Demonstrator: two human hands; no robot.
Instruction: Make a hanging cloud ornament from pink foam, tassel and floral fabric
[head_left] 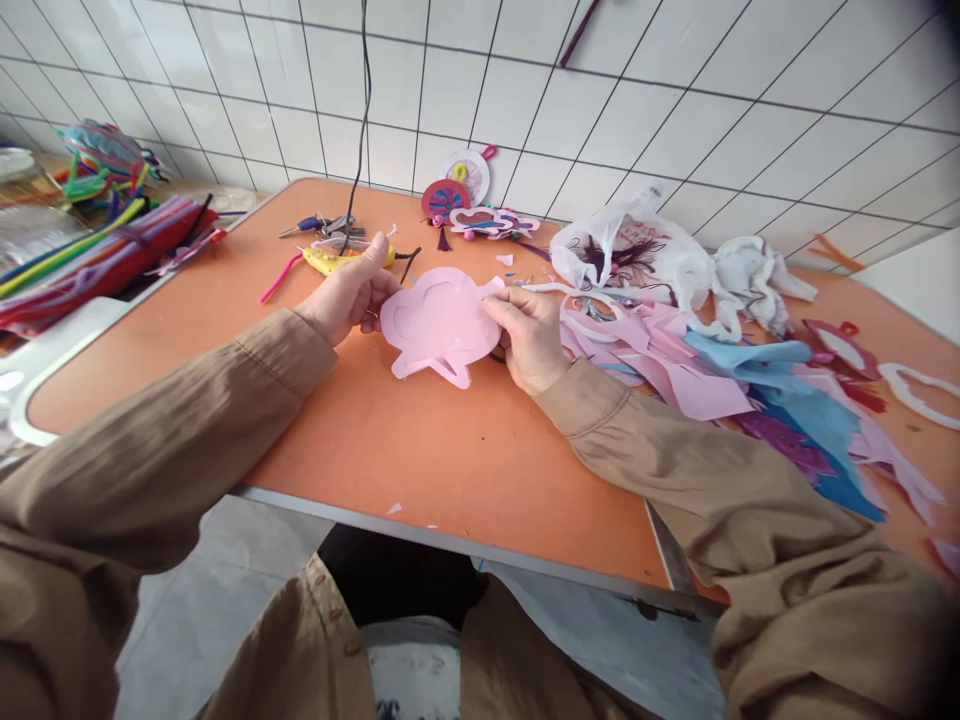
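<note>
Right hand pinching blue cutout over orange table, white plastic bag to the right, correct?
No: the cutout is pink, not blue, per the head view. The right hand does pinch it over the orange table, white plastic bag to the right.

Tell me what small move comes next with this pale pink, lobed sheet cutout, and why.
I'd probably lay the pale pink, lobed sheet cutout flat on the smooth orange tabletop: your right hand pinches one edge, your left hand touches the opposite edge, and its pointed lower tabs look unsupported, so resting it might steady it.
</note>
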